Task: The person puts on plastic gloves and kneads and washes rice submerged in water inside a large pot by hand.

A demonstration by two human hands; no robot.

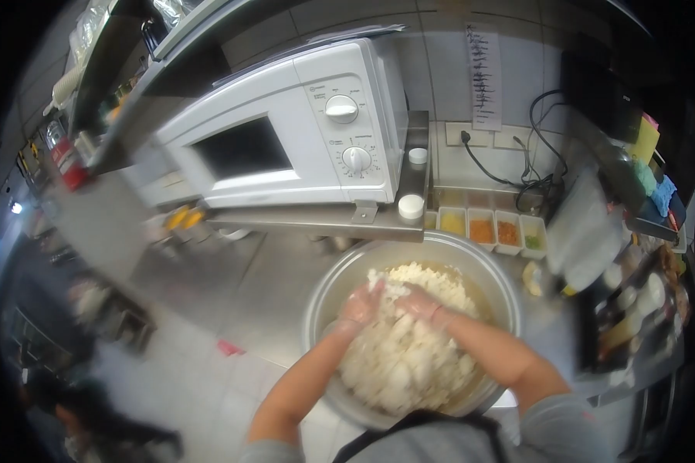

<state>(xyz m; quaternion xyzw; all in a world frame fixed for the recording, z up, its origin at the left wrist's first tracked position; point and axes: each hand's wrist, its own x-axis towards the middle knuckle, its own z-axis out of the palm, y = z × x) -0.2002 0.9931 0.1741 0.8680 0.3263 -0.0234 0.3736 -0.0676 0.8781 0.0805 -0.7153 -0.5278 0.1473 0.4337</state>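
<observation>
A wide metal bowl (316,297) stands before me, heaped with a white, lumpy, crumbly food (413,359). Cloudy yellowish liquid (483,297) shows along its right inner side. Both my hands wear clear plastic gloves and are in the far half of the heap. My left hand (361,305) has its fingers curled round some of the white crumbly food. Close beside it, my right hand (419,302) grips the same food, fingertips partly buried. White lumps show between the two hands. Motion blurs the fingers a little.
A white microwave (316,139) sits on a metal shelf (316,222) beyond the bowl. Small tubs of coloured seasonings (483,229) line the wall. Black cables (510,174) hang by the sockets. A pinkish-red scrap (230,348) lies at left. Dark-clothed person (93,420) at lower left.
</observation>
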